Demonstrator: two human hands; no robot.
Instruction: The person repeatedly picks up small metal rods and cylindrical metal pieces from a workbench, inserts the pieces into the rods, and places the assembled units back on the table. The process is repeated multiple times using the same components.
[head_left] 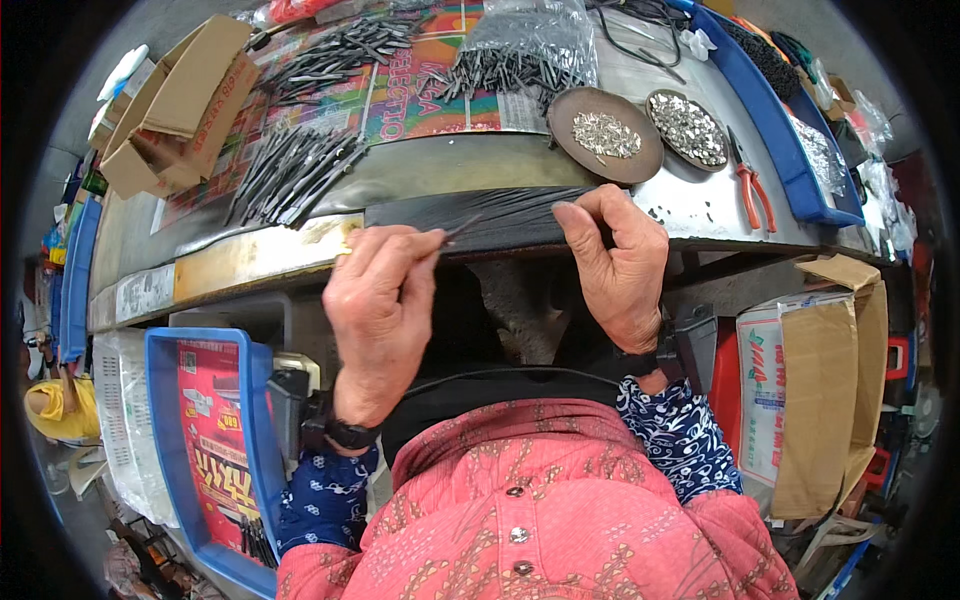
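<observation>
While I watch from the head camera, my left hand (385, 300) sits at the front edge of the workbench (250, 258), fingers curled shut in a pinch on a thin dark metal pin (460, 229). That pin sticks up and to the right out of the pinch, its tip over the black plastic sheet (480, 212) draped along the bench edge. My right hand (618, 262) is just beside it, fingers hooked over the same sheet, thumb pressed against the front edge — whether anything small is held inside that grip I cannot tell, the fingers cover it.

Further back on the bench: a loose pile of dark pins (290, 175) to the left, a second pile (345, 48) behind it, a clear bag of pins (525, 50) near the centre. Two round dishes of small silvery parts (605, 135) (687, 127) sit to the right, with red-handled pliers (750, 190) next to them and a blue tray (790, 165) beyond. An open cardboard box (180, 105) is at far left. Below the bench, a blue crate (200, 450) on my left side — a taped cardboard carton (820, 400) on the right.
</observation>
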